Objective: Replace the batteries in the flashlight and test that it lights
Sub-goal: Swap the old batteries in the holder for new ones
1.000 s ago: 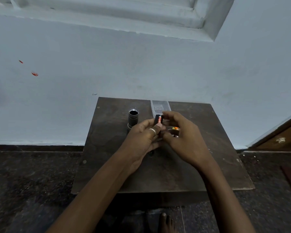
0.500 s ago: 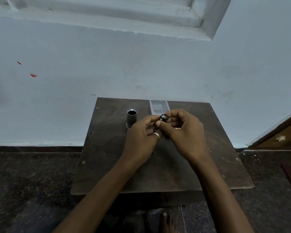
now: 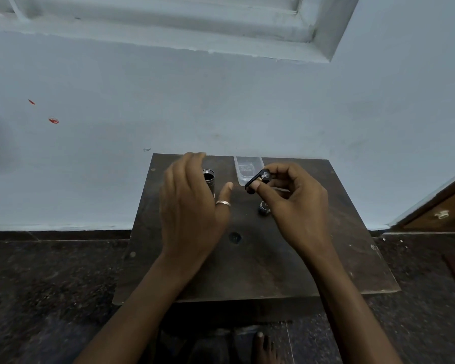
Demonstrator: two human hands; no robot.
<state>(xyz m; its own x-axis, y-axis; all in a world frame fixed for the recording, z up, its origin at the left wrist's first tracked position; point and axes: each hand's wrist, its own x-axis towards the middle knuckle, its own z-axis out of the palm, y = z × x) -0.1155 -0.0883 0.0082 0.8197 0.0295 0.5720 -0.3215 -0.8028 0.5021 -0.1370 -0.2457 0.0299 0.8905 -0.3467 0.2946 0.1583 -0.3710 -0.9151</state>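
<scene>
From the head camera, the flashlight tube (image 3: 209,179) stands upright, open mouth up, at 11 o'clock on the dark desk (image 3: 247,274). A clear plastic case (image 3: 248,166) lies at 12 o'clock, and a small black end cap (image 3: 263,209) sits just 1 o'clock of centre. The right hand (image 3: 294,206) hangs above the desk, wrist bent. Its thumb and curled fingers (image 3: 279,170) pinch a short black battery holder (image 3: 254,180), tilted with its lower end toward 8 o'clock. The holder looks light, rigid and smooth, so it is best gripped across its sides, clear of the end contacts. The metal tube looks stiff but top-heavy and would probably tip if nudged; a grip round its middle seems best. The left hand (image 3: 192,206), palm down with a ring (image 3: 223,203) on the thumb, hovers beside the tube with loosely spread fingers that hold nothing.
</scene>
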